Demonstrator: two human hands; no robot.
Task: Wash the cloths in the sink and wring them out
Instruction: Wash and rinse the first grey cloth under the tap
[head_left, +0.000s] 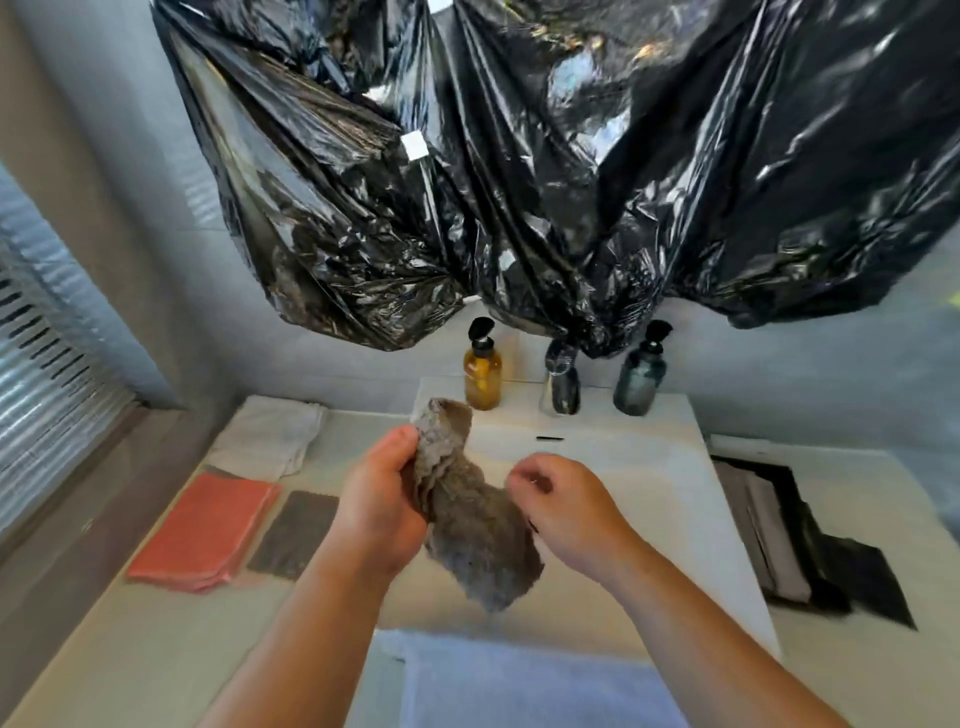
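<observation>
The left grip (382, 499) clutches a brown cloth (478, 530) over the sink (639, 483); the right grip (556, 499), curled beside it, holds nothing. Folded cloths (208, 530) beyond the left grip seemingly await washing.

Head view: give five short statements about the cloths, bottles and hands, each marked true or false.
1. The left hand grips the grey-brown terry cloth over the white sink. True.
2. The stack of orange folded cloths lies right of the sink. False: it lies on the counter left of it.
3. The amber pump bottle stands left of the chrome tap. True.
4. The dark teal pump bottle lies on its side. False: it stands upright, right of the tap.
5. Black plastic sheeting hangs above the sink. True.
</observation>
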